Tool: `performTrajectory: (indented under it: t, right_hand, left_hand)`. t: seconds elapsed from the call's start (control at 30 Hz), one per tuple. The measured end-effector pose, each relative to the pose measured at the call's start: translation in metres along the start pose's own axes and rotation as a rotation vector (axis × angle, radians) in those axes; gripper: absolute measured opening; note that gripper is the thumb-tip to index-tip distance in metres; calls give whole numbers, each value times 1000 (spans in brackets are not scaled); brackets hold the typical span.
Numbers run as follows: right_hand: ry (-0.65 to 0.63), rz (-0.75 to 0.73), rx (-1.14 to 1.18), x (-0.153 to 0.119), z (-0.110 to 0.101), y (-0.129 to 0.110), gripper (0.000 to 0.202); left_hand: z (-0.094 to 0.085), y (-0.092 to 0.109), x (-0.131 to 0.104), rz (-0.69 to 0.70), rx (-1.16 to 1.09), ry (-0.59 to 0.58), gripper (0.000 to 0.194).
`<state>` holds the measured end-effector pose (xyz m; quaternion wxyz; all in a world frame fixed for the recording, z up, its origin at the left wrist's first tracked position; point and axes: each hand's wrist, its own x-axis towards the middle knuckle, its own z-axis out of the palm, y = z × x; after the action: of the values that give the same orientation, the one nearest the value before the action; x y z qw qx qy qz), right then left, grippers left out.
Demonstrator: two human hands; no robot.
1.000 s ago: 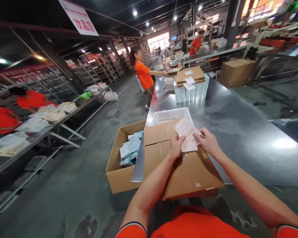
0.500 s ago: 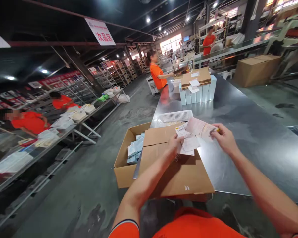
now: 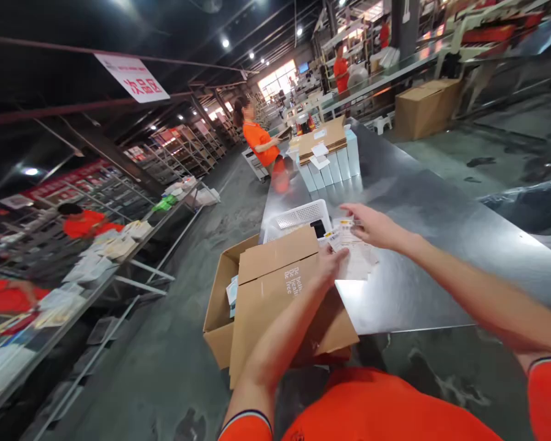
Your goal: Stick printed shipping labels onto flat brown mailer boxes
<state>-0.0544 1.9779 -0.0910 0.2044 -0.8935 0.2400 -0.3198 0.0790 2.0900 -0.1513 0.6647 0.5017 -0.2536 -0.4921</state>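
Printed paper slips (image 3: 360,260), which look like shipping labels, lie over the metal table beside a flattened cardboard box. My left hand (image 3: 329,266) is closed on their near left edge, thumb on top. Just above the slips' far edge is my right hand (image 3: 371,226), its fingers apart and stretched out to the left; whether they touch the paper is hard to see. The flattened cardboard (image 3: 270,306), with white printing, lies under my left forearm. A white perforated basket (image 3: 298,214) with a black object at its edge stands just beyond the cardboard.
An open carton (image 3: 218,334) with light-blue boxes stands at the table's left. Farther along the metal table (image 3: 417,263), cardboard sheets (image 3: 324,136) rest on a row of light-blue boxes (image 3: 335,168). A co-worker (image 3: 259,141) stands beyond. Another bench runs along the left.
The slips have come down toward the table. My right hand has released the pinkish slip and moved left over the papers, its fingers now apart. The camera view has turned right.
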Motion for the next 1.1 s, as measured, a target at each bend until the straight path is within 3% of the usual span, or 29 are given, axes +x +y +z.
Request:
performTrajectory:
  t: [0.07,0.13,0.3,0.43,0.57,0.77,0.97,1.1]
  right_hand:
    - [177,122,135,-14,0,11,53]
    - [248,274,268,-29,5,23,44]
    - [0,433,543,-59,33,36,35]
    - [30,482,627,-63,50,32,34]
    - [95,510,651,-63,57,28,34]
    - [233,486,581,-67,55,27,35]
    - [559,663,609,-86,48,62,37]
    - [554,722,543,-113,49,84,39]
  left_hand:
    - [0,-6,5,98,-32,83,46]
    - [-2,-11,11,153,-40,140,45]
    - [-7,-23,18,169,-33,132,52]
    - [-10,-26,17,176,-23,40,55]
    - [-14,-27,19,160,-57,3,54]
    - [-20,-30,24,173,-34,40,48]
    - [-20,-23,19,218,34,36,36]
    - [-17,-20,16,181,81,19,27]
